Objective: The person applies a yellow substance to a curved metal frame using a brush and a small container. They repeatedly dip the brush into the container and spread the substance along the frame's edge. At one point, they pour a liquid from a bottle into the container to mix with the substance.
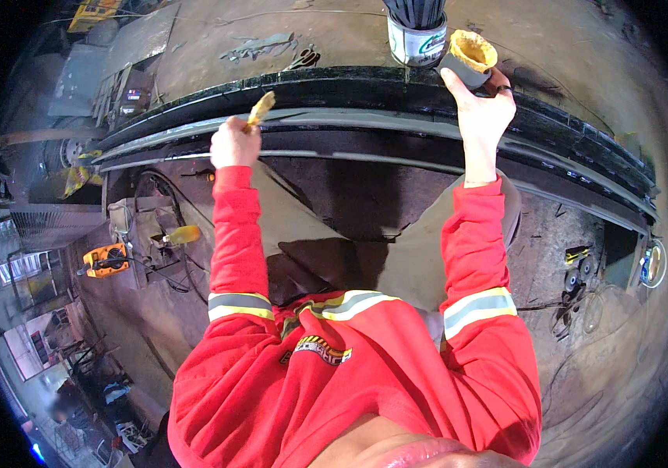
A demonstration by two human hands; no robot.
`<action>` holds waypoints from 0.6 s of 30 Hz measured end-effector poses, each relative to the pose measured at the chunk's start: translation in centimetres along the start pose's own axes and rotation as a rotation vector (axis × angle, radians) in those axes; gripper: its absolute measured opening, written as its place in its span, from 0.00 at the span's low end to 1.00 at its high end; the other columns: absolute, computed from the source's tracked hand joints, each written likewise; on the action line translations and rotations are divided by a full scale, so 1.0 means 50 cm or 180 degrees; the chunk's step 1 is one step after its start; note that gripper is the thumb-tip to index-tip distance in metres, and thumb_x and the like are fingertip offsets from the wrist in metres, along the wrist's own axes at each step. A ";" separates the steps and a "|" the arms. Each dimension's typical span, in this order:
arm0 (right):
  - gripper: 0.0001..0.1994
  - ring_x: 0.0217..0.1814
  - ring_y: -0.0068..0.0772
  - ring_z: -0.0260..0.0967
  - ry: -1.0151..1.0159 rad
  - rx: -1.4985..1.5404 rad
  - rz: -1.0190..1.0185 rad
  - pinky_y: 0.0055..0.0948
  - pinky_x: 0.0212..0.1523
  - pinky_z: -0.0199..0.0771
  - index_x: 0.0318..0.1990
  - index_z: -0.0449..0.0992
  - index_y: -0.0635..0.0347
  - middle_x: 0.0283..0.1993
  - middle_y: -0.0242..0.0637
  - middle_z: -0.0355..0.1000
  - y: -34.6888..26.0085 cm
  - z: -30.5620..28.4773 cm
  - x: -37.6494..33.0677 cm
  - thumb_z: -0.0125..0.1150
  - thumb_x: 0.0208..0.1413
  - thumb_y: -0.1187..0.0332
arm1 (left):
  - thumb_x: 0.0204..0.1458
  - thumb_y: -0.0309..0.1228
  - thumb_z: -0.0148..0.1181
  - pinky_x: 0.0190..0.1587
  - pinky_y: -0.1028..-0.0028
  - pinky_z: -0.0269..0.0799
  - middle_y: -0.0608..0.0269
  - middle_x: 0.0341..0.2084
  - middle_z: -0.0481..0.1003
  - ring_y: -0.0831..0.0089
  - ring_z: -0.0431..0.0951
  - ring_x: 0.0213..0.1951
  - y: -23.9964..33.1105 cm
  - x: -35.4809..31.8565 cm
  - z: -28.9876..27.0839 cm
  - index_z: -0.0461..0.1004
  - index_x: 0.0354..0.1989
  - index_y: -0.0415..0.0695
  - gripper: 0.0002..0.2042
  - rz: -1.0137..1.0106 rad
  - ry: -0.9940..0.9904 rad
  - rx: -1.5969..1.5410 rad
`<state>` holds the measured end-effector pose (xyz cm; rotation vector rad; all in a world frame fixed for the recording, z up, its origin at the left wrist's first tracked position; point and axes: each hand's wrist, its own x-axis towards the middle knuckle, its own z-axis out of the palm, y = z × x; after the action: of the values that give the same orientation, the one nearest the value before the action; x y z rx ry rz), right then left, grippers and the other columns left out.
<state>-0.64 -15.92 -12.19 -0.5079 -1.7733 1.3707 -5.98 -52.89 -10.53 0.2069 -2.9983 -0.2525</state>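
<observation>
My left hand point(235, 143) is closed round a small brush point(261, 108), whose pale yellow, clotted tip points up and away from me. It is held over the long dark metal beam point(334, 117) with grey edges that runs across in front of me. On the far side of the beam, my right hand point(484, 117) grips a grey cup point(465, 72) with thick yellow crust round its mouth. Thumb and fingers press on its sides. Just left of the cup stands a white can point(417, 45) full of dark rods. The inside of the cup is only partly visible.
Dark scraps point(260, 48) lie on the floor beyond the beam. To the left are an orange case point(106, 260), cables and a yellow-green object point(183, 235). A coiled hose or cable point(652, 264) is at the right, near a small tool with round parts point(574, 277).
</observation>
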 end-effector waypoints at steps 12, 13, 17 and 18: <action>0.31 0.39 0.29 0.74 -0.0032 0.0185 0.0106 0.27 0.46 0.73 0.44 0.75 0.72 0.38 0.42 0.77 -0.005 0.004 0.003 0.82 0.32 0.63 | 0.45 0.32 0.63 0.33 0.59 0.74 0.46 0.23 0.77 0.49 0.79 0.30 0.262 -0.105 0.114 0.74 0.30 0.43 0.07 0.1197 -0.0282 -0.1211; 0.31 0.39 0.28 0.74 -0.0014 0.0125 0.0015 0.27 0.45 0.73 0.44 0.75 0.73 0.38 0.42 0.77 0.001 0.003 0.003 0.81 0.32 0.63 | 0.44 0.32 0.63 0.34 0.58 0.75 0.47 0.24 0.77 0.49 0.79 0.31 0.257 -0.112 0.110 0.74 0.29 0.44 0.07 0.1227 -0.0417 -0.1396; 0.32 0.39 0.30 0.74 -0.0052 -0.0055 -0.0092 0.28 0.45 0.74 0.45 0.75 0.73 0.38 0.43 0.77 0.020 -0.003 0.008 0.81 0.32 0.62 | 0.43 0.33 0.64 0.35 0.58 0.75 0.49 0.24 0.77 0.49 0.79 0.31 0.222 -0.096 0.091 0.76 0.29 0.46 0.07 0.1388 -0.0443 -0.1462; 0.32 0.39 0.30 0.74 -0.0040 -0.0004 -0.0047 0.28 0.45 0.74 0.45 0.75 0.73 0.38 0.43 0.77 0.019 -0.001 0.005 0.82 0.32 0.62 | 0.43 0.34 0.64 0.35 0.58 0.76 0.49 0.25 0.78 0.49 0.79 0.32 0.203 -0.079 0.091 0.77 0.29 0.46 0.07 0.1349 -0.0347 -0.1315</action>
<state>-0.91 -15.39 -12.97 -0.4871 -1.7847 1.3655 -3.98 -41.67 -13.66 -0.4876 -2.9089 -0.8352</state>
